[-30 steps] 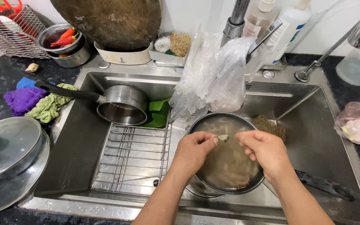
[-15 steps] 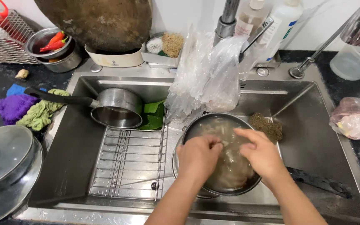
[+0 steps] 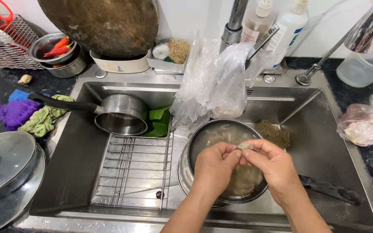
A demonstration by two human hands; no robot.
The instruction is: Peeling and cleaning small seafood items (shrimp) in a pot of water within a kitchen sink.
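Observation:
Both of my hands hover over a round steel bowl (image 3: 197, 142) of cloudy water in the sink. Between the fingertips of my left hand (image 3: 214, 166) and my right hand (image 3: 273, 168) I pinch a small pale grey piece of food (image 3: 244, 146), held just above the water. More pale pieces lie under the water in the bowl. A clear plastic bag (image 3: 214, 84) hangs from the tap right behind the bowl.
A steel saucepan (image 3: 121, 114) lies on its side at the sink's back left, above a wire rack (image 3: 134, 170). A knife (image 3: 329, 190) lies right of the bowl, a scouring pad (image 3: 273, 133) behind it. A pot lid (image 3: 5, 166) sits left, a bagged item (image 3: 368, 123) right.
My hands have lifted out of the bowl's water and come together, now pinching the small pale piece between both sets of fingertips. The view has shifted slightly.

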